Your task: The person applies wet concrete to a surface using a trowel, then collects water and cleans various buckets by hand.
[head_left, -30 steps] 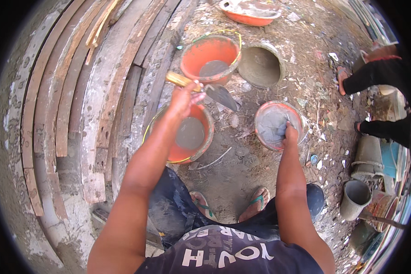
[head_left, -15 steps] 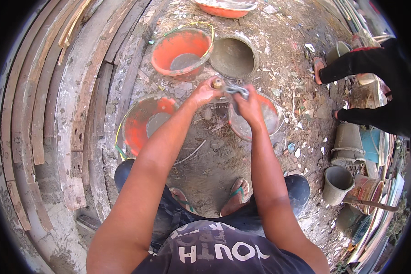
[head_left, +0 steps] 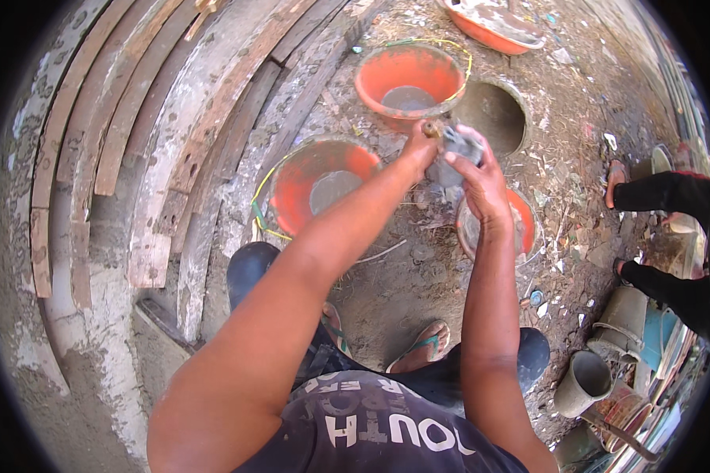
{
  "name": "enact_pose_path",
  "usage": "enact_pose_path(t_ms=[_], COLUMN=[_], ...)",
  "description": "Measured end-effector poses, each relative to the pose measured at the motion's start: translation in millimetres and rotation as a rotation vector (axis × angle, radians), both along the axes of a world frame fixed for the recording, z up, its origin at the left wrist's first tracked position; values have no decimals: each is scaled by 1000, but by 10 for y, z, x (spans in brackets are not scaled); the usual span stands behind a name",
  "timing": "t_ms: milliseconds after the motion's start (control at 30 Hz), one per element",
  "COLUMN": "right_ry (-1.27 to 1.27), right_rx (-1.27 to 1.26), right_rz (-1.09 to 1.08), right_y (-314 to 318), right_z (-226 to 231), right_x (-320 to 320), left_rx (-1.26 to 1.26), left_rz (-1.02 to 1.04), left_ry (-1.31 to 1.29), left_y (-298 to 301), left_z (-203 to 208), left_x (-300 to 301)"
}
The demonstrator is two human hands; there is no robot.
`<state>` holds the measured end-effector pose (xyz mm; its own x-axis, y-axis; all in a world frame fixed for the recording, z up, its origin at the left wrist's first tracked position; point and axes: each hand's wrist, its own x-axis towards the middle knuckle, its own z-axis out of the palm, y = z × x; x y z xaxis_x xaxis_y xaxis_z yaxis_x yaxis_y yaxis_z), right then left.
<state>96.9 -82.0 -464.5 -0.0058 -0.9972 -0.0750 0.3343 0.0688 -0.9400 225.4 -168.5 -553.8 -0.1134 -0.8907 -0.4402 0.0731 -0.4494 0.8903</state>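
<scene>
- Your left hand (head_left: 423,151) is closed on the trowel (head_left: 447,175) by its handle; your right hand (head_left: 486,181) pinches what seems a grey cloth (head_left: 465,145) against it.
- Trowel lies between both hands, its blade to the right of your left hand; exact tilt cannot be told.
- One second ago, your right hand was inside the small bucket (head_left: 525,217); now it is raised.

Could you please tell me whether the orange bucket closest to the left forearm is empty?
No, grey slurry covers the bottom of that orange bucket.
</scene>
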Motion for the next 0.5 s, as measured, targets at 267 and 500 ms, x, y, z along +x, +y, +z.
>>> enact_pose_path(t_ms=[267, 500], right_ry=[351, -398], right_rx=[486, 641], right_rz=[-618, -393], right_y=[435, 736], right_z=[-1503, -2090], right_x=[-898, -1249], left_rx=[-283, 123], left_rz=[-393, -354], left_ry=[-1610, -943], left_y=[71, 591], left_z=[-135, 26], left_x=[3492, 3137])
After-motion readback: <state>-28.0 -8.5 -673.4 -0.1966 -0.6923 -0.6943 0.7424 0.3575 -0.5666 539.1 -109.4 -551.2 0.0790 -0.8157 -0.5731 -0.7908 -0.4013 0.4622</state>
